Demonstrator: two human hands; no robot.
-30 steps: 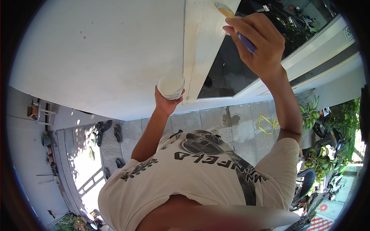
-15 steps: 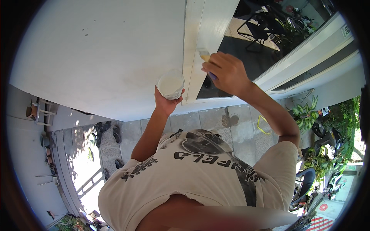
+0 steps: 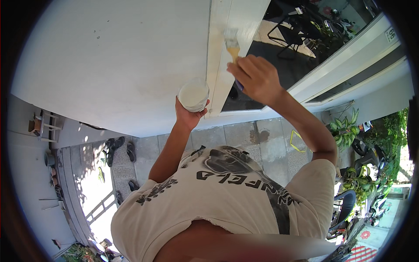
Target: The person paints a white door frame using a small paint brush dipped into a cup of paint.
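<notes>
My left hand [image 3: 190,115] is closed around a clear cup of white paint [image 3: 193,95], held upright in front of the white wall [image 3: 131,56]. My right hand [image 3: 257,78] grips a paintbrush [image 3: 233,46] by its handle, whose end shows purple below the fingers. The brush has a yellowish ferrule area and whitish bristles, which lie against the white window frame [image 3: 222,78]. Dark glass [image 3: 279,61] fills the frame beside my right hand and reflects a chair and plants.
Grey paving [image 3: 235,135] runs along the foot of the wall. Several dark sandals [image 3: 131,152] lie on it at the left. A small yellow frame-like object [image 3: 298,140] rests on the right. Beyond it are leafy plants [image 3: 347,129] and a dark chair [image 3: 345,209].
My right hand has tilted the paintbrush upward, and its bristles have moved higher along the window frame. The left hand and the cup have stayed in place.
</notes>
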